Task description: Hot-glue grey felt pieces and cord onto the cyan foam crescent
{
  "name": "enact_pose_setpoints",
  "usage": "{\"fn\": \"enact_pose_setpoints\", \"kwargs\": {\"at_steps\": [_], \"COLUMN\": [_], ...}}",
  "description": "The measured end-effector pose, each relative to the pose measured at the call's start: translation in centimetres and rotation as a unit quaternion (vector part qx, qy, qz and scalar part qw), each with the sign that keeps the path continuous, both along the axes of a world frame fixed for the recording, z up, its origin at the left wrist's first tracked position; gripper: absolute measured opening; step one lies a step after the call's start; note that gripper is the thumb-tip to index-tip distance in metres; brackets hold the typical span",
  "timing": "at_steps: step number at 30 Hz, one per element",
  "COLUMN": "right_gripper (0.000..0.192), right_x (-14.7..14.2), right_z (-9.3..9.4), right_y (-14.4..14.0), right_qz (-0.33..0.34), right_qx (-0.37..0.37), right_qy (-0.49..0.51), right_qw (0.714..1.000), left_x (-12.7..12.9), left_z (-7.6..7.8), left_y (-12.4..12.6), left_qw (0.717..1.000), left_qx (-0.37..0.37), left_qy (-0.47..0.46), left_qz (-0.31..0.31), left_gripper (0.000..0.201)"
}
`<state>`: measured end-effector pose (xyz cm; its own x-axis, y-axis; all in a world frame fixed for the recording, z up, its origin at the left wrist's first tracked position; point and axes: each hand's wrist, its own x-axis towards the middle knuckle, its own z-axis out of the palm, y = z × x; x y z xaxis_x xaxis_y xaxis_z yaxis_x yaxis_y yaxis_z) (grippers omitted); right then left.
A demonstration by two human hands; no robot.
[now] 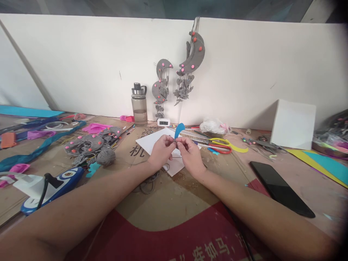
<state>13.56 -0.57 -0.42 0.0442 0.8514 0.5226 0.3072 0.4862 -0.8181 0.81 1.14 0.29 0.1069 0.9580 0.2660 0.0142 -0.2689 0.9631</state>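
Observation:
My left hand (161,151) and my right hand (190,155) meet over the middle of the table, fingertips pinched together on the lower end of a small blue leaf-shaped cutout (179,129) that sticks up between them. Below the hands lies a white paper sheet (152,142) on a cardboard sheet (163,203). A thin grey cord (149,185) loops on the cardboard near my left wrist.
Yellow-and-red scissors (223,145) lie to the right, a black phone (280,188) further right, a white box (293,124) behind. A water bottle (139,105) and small clock (163,122) stand at the wall. Grey felt pieces (89,144), a yarn ball (106,156) and a blue glue gun (51,188) lie left.

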Motion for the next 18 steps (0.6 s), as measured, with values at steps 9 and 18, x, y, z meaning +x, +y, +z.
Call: {"fn": "enact_pose_setpoints", "kwargs": {"at_steps": [9, 18], "right_gripper": [0.020, 0.020], "right_x": [0.15, 0.05], "right_z": [-0.20, -0.29], "right_y": [0.14, 0.21], "right_qz": [0.000, -0.001], "right_qx": [0.017, 0.035], "right_qy": [-0.035, -0.044], "right_qw": [0.999, 0.998], "left_x": [0.35, 0.19], "left_z": [-0.29, 0.07], "left_y": [0.37, 0.19], "left_qw": [0.987, 0.979], "left_qx": [-0.032, -0.058], "left_qy": [-0.149, -0.187], "left_qz": [-0.059, -0.064], "left_gripper": [0.018, 0.025]}}
